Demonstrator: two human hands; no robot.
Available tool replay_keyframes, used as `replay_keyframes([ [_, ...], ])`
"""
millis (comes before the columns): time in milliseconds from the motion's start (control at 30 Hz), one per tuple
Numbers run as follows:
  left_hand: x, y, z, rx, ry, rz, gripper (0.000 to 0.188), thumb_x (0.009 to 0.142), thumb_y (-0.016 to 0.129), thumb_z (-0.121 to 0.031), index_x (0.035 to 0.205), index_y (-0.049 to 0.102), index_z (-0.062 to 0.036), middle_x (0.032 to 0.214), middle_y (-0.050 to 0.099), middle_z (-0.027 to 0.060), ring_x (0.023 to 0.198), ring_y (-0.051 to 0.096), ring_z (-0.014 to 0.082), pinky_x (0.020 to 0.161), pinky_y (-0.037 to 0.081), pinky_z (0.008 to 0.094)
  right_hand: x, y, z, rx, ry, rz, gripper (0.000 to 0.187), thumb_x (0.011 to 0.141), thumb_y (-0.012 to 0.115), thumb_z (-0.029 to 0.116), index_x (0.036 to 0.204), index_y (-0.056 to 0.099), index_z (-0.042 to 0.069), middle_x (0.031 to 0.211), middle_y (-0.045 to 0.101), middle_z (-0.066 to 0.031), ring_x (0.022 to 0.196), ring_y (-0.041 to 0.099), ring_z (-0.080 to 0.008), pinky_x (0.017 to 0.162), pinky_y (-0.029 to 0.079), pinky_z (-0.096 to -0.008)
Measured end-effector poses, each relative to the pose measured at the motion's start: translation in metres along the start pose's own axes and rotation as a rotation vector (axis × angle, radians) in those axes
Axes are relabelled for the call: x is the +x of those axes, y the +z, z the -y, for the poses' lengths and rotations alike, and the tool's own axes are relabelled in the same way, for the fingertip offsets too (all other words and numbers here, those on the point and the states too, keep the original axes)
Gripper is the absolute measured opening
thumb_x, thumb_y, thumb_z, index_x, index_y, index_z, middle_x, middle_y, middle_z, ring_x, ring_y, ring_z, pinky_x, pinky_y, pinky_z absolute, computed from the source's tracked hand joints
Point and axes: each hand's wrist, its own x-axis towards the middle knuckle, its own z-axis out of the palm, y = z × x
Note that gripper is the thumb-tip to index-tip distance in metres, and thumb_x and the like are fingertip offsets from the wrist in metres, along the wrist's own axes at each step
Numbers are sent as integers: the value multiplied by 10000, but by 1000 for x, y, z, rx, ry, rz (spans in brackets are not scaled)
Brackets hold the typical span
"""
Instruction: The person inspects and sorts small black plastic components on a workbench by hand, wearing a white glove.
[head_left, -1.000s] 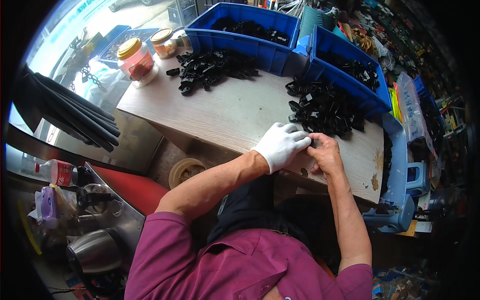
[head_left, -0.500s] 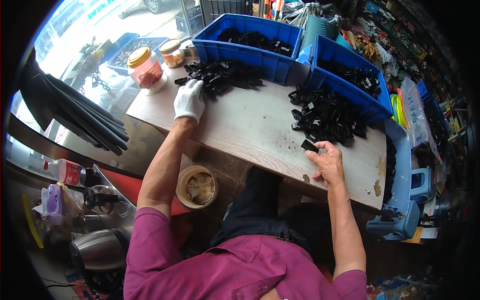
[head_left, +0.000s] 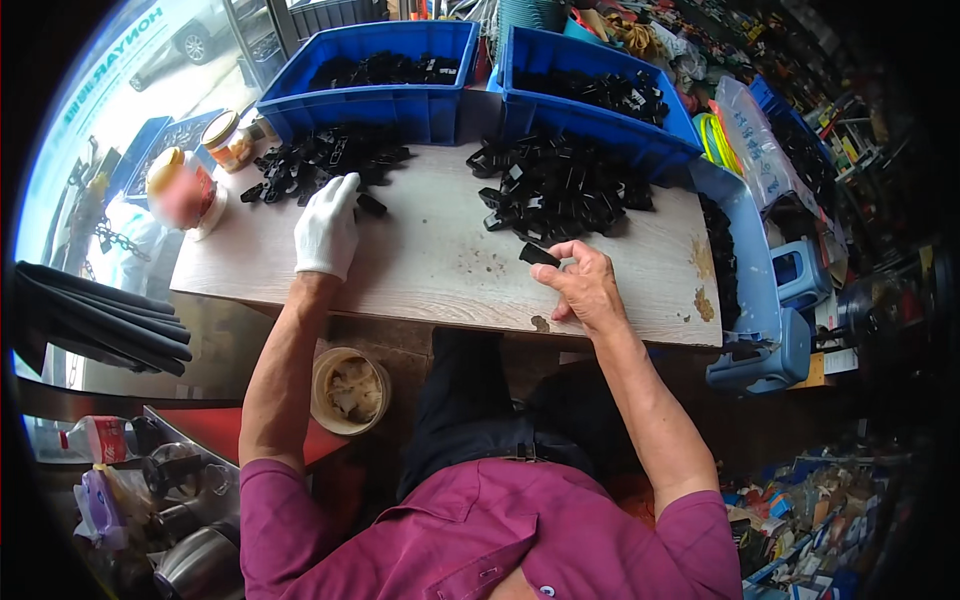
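Two hands work at a pale table [head_left: 430, 240], its middle taken as the dial's centre and twelve at the far edge. The bare right hand [head_left: 592, 285], at four o'clock, is nearly closed, with thumb and forefinger pinching a small black part [head_left: 536, 254]; its lower fingers curl under, and I cannot make out whether the part touches the wood. At nine o'clock the gloved left hand [head_left: 328, 230] is seen from the back, its fingers together and slightly bent. The palm is hidden from me, so I cannot tell how far that hand is open or whether it grips anything. A second black part [head_left: 371, 205] shows just beside the glove; contact between them is unclear. Single pieces merge in the dark left heap [head_left: 325, 160] at ten and right heap [head_left: 580, 190] at two. Behind these, the blue walls of the left box [head_left: 400, 118] at eleven and the right box [head_left: 530, 115], between one and two, hide the lower contents from me. One jar [head_left: 185, 195], between nine and ten, is blurred over its front, and the view darkens toward its rim.

Bare wood lies between the hands and runs to the near edge at six. I find another open strip past the right hand, bounded by a pale-blue tub [head_left: 755, 250] at three. Below the edge, at seven, stands a bucket [head_left: 318, 397].
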Motion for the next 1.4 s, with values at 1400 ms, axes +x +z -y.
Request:
replay_keyframes([
  [1400, 28, 13, -110, -74, 114, 476, 293, 862, 639, -32, 1098, 747, -168, 923, 713, 130, 860, 688, 363, 730, 584, 437, 55, -65, 8, -21, 90, -445, 511, 862, 811, 240, 1269, 616, 1, 690, 604, -39, 427, 524, -113, 446, 570, -343],
])
